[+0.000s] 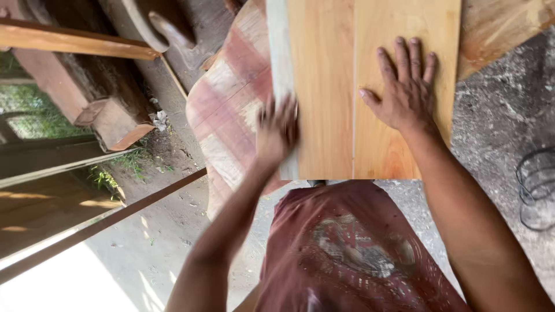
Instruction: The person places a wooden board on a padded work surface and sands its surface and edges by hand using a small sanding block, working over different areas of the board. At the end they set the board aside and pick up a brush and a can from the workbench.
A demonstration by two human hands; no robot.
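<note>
A person is leaning over a pale wooden panel (370, 86), seen from above. The panel is made of boards lying edge to edge, with a thin seam running lengthwise between the two widest; it is lying flat in front of the person's torso, its near end cut square just above the dusty reddish shirt (352, 254).

The right hand (404, 92) is lying palm-down on the right-hand board, fingers spread and flat, gripping nothing. Judging by the straight arm behind it, it is bearing down to keep the panel from shifting.

The left hand (277, 130) is working at the panel's left edge, over the narrow greyish strip (280, 75) that borders the boards. It is blurred by motion, so whether its fingers are curled around something, pressed together or open cannot be told; nor is it clear whether it is holding a tool or abrasive. The blur suggests a rubbing or sliding stroke along that edge, which would explain why the other hand is acting as a clamp.

Beneath the panel, to the left, a faded red-and-cream checked cloth (225, 98) is showing, probably padding over the support. Timber offcuts (115, 124) and long battens (75, 40) are lying on the dirt floor at left; a coil of dark cable (535, 190) is resting on the ground at right, well apart from the work.
</note>
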